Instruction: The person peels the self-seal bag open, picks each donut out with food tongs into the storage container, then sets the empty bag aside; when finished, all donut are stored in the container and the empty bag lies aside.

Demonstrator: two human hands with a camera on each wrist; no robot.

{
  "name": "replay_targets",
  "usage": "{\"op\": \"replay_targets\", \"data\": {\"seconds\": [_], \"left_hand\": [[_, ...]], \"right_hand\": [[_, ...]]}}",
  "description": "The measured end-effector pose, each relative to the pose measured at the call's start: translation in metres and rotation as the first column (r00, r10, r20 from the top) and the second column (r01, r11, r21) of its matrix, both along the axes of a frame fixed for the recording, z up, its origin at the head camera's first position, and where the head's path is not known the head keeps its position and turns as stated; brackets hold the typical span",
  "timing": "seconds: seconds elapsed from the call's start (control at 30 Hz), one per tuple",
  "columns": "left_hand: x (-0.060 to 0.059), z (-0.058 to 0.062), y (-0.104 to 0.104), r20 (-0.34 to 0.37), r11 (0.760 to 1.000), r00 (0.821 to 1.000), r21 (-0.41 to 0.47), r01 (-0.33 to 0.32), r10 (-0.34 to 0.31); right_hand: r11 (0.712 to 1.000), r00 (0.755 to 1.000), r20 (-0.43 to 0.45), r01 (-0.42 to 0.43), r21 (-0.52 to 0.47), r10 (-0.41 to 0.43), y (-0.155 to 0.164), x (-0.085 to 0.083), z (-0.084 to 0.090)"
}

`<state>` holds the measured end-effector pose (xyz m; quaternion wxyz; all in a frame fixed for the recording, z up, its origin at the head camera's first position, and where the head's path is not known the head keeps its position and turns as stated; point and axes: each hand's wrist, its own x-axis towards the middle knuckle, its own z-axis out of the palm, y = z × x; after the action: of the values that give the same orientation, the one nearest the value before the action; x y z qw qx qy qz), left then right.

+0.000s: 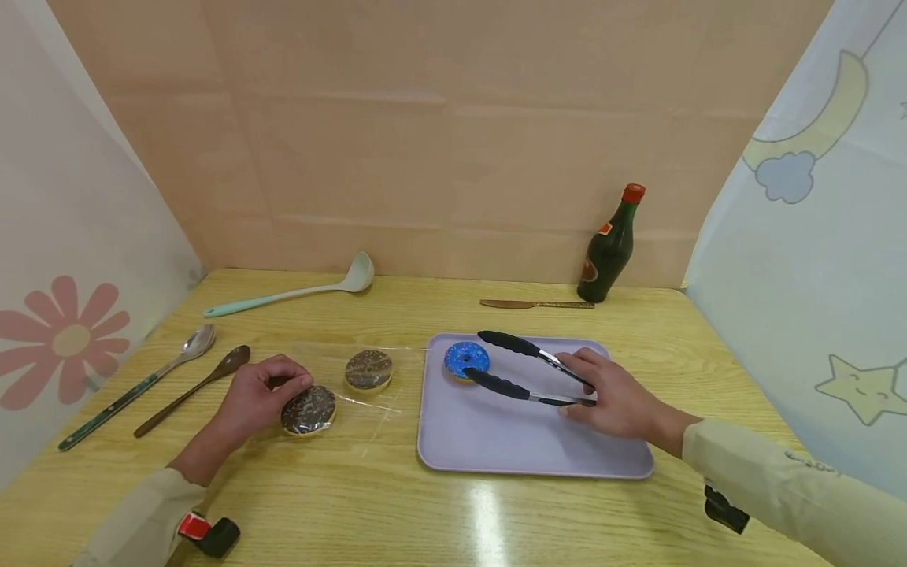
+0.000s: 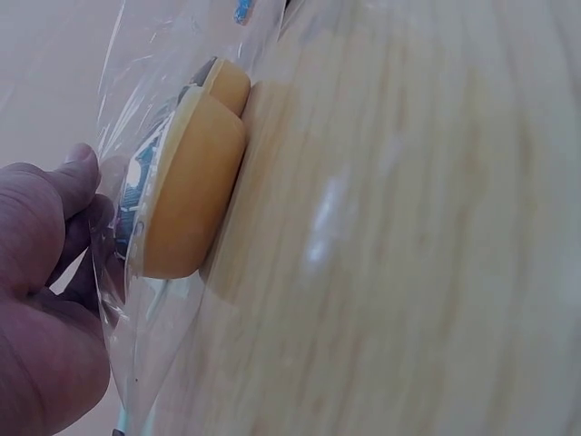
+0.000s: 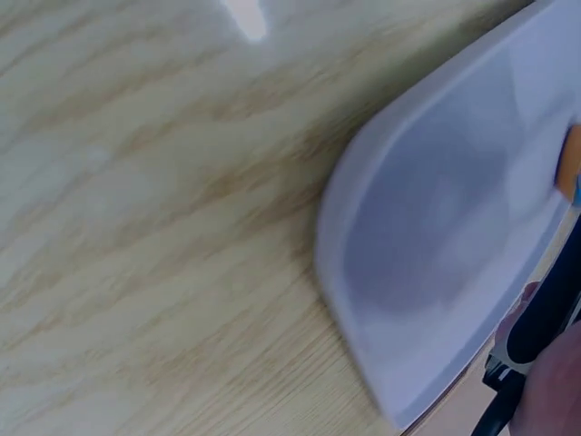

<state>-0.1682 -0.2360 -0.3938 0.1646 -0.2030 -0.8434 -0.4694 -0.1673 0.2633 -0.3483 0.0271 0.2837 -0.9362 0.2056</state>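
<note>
My right hand [image 1: 609, 390] grips black-tipped tongs [image 1: 527, 368] over a lavender tray [image 1: 496, 441]. The tongs' tips lie spread on either side of a blue-glazed donut [image 1: 466, 360] at the tray's far left corner. My left hand [image 1: 258, 394] holds the edge of a clear plastic bag [image 1: 368, 382] on the table, fingers curled beside a chocolate donut [image 1: 309, 409] inside it. A second chocolate donut [image 1: 368, 369] lies further in the bag. In the left wrist view the fingers [image 2: 77, 195] pinch the plastic against the near donut [image 2: 191, 195]. The right wrist view catches the tray [image 3: 427, 245] and a tong arm [image 3: 545, 318].
A silver spoon [image 1: 138, 384] and a dark spoon [image 1: 191, 390] lie at the left. A mint ladle [image 1: 290, 293] and a brown knife [image 1: 534, 304] rest near the back. A dark green bottle [image 1: 609, 248] with a red cap stands by the wall.
</note>
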Motion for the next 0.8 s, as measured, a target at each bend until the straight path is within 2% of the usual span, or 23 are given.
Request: {"op": "replay_targets", "data": {"seconds": [0.17, 0.4, 0.57, 0.8], "left_hand": [[0.000, 0.001, 0.000, 0.006, 1.000, 1.000, -0.005, -0.007, 0.007], [0.001, 0.002, 0.001, 0.006, 1.000, 1.000, 0.001, 0.001, -0.001], [0.002, 0.004, 0.003, -0.005, 1.000, 1.000, 0.004, 0.008, -0.007], [0.003, 0.005, 0.005, 0.002, 1.000, 1.000, 0.014, 0.011, -0.011]], "right_hand": [[0.998, 0.998, 0.036, -0.052, -0.045, 0.053, -0.023, 0.012, 0.003], [0.992, 0.992, 0.031, -0.118, -0.035, 0.119, -0.056, 0.026, 0.002], [0.996, 0.995, 0.039, -0.088, 0.012, 0.087, -0.078, 0.029, 0.005], [0.995, 0.997, 0.062, -0.054, 0.081, 0.049, -0.102, 0.024, 0.009]]}}
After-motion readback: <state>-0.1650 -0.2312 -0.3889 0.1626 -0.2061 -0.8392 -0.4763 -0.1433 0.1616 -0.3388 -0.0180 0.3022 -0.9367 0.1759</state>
